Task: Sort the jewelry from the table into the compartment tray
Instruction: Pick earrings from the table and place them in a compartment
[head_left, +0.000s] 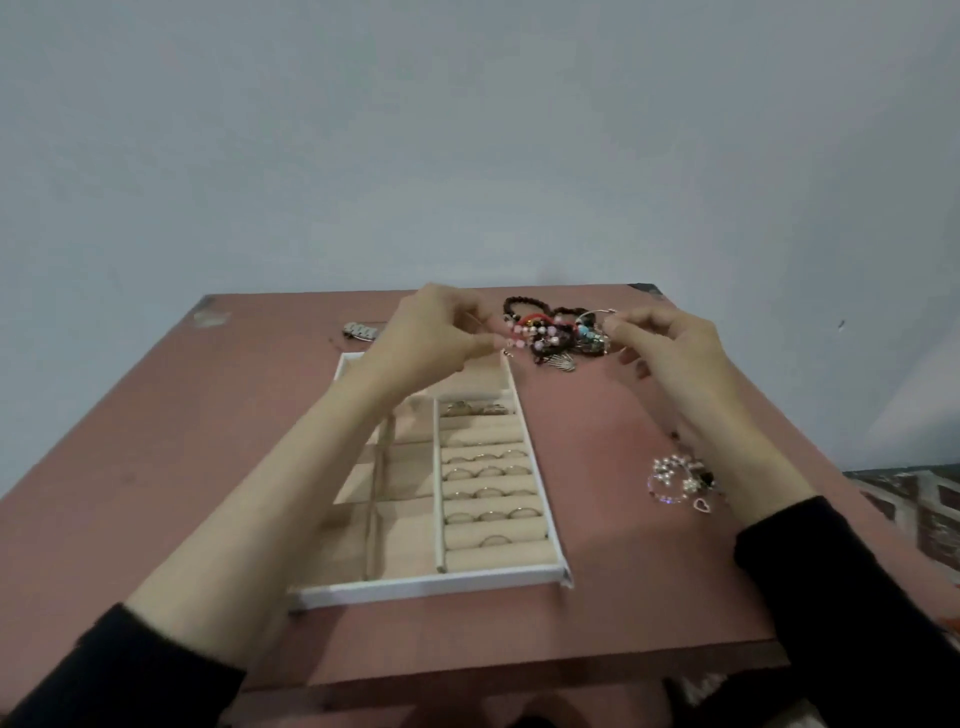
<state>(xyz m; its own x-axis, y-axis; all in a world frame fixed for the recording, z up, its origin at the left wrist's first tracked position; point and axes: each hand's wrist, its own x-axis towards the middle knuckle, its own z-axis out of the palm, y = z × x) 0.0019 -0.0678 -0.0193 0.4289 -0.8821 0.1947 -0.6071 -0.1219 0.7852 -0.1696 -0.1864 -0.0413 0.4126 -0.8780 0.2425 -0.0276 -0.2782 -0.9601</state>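
One compartment tray (426, 586) sits on the counter (639, 582). Its roll rows hold about fifteen rings (488, 492), by row 2, 3, 3, 3, 3, 1. There are two loose heaps: a bracelet tangle (563, 340) at the far edge and a pearl cluster (675, 478) at the right. One metal strap (360, 331) lies far left. The left hand (441, 332) pinches a pink bead strand (519, 332) of the tangle. The right hand (670, 358) is curled at the tangle's right side; whether it grips anything cannot be told.

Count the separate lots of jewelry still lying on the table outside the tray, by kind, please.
Tangled heap of beaded bracelets: 1
Pearly cluster with heart charm: 1
Metal watch band: 1
Total: 3
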